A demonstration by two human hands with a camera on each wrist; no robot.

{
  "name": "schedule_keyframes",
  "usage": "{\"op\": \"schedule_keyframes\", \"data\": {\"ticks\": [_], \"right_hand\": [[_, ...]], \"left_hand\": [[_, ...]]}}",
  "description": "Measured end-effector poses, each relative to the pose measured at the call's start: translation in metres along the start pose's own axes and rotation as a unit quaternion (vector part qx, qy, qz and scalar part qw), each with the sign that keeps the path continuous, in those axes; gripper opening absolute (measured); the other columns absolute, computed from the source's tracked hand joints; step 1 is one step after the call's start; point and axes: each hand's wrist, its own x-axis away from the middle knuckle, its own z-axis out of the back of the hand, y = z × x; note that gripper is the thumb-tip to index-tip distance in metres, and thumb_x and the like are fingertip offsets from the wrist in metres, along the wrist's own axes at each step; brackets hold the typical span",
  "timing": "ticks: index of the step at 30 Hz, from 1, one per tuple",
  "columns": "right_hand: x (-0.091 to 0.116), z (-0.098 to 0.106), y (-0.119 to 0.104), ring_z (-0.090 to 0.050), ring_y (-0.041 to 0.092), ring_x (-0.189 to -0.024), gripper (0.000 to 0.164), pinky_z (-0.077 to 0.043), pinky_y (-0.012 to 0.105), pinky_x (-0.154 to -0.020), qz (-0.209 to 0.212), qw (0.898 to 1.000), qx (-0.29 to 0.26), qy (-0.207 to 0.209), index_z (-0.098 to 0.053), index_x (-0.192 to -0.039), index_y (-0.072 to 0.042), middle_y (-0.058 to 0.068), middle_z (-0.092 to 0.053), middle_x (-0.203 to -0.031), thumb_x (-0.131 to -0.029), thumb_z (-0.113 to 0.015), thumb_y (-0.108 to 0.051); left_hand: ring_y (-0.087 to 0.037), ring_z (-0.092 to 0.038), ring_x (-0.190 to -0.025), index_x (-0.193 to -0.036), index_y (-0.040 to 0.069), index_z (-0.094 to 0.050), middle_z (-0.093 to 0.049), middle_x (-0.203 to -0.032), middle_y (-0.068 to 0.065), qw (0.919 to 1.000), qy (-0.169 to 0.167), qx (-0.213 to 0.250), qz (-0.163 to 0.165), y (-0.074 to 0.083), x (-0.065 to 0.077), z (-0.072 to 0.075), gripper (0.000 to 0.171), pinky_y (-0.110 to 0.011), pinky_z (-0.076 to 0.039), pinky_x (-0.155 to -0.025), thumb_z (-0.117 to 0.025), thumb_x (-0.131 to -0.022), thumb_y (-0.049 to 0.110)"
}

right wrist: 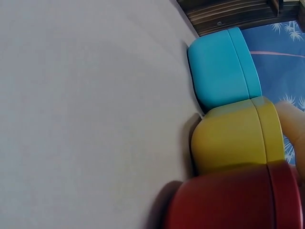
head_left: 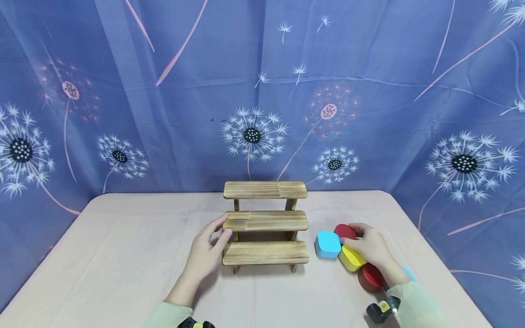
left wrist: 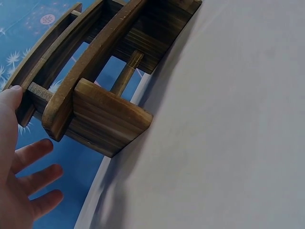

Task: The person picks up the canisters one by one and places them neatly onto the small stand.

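Observation:
A three-step wooden display stand (head_left: 265, 253) stands on the table. At its left side, my left hand (head_left: 207, 248) has its thumb touching the end of the middle step; in the left wrist view the other fingers (left wrist: 40, 181) are spread apart beside it. My right hand (head_left: 371, 243) pinches a red round box (head_left: 343, 231) between thumb and fingers, partly covering it. Close by are a light blue square lidded box (head_left: 328, 244), a yellow lidded box (head_left: 352, 258) and another red round box (head_left: 371, 278), the latter partly under the right wrist.
A bit of another light blue box (head_left: 409, 273) peeks out beyond the right forearm. The pale tablecloth (head_left: 123, 259) covers the table. Behind and at both sides hangs a blue dandelion-print curtain (head_left: 184, 127), near the back of the stand.

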Motion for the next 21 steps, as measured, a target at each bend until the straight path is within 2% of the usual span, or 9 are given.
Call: {"op": "schedule_keyframes", "data": {"ticks": [13, 17, 21], "right_hand": [[0.002, -0.0024, 0.001, -0.057, 0.042, -0.108, 0.063, -0.055, 0.043, -0.082, 0.007, 1.0, -0.001, 0.026, -0.047, -0.131, 0.007, 0.03, -0.054, -0.125, -0.084, -0.069, -0.03], [0.0031, -0.0024, 0.0008, -0.057, 0.042, -0.108, 0.063, -0.056, 0.041, -0.081, 0.01, 1.0, -0.004, 0.027, -0.047, -0.131, 0.006, 0.029, -0.054, -0.125, -0.084, -0.069, -0.03], [0.0041, -0.0022, 0.001, -0.057, 0.043, -0.108, 0.063, -0.056, 0.041, -0.081, 0.012, 0.999, -0.004, 0.032, -0.048, -0.131, 0.006, 0.029, -0.055, -0.125, -0.084, -0.07, -0.031]], "left_hand": [[-0.03, -0.057, -0.113, -0.133, 0.021, -0.053, -0.058, -0.131, -0.008, 0.9999, -0.002, 0.016, 0.005, -0.0009, -0.0005, -0.0005, 0.043, -0.051, -0.047, -0.095, -0.06, -0.092, 0.034], [-0.027, -0.059, -0.112, -0.133, 0.022, -0.053, -0.06, -0.128, -0.006, 0.9995, -0.003, 0.029, 0.011, -0.002, -0.0007, -0.0004, 0.042, -0.052, -0.046, -0.094, -0.06, -0.092, 0.033], [-0.022, -0.06, -0.109, -0.132, 0.023, -0.054, -0.063, -0.124, -0.005, 0.9975, -0.014, 0.063, 0.03, -0.0032, -0.0015, -0.0006, 0.041, -0.046, -0.048, -0.093, -0.061, -0.092, 0.031]]}}
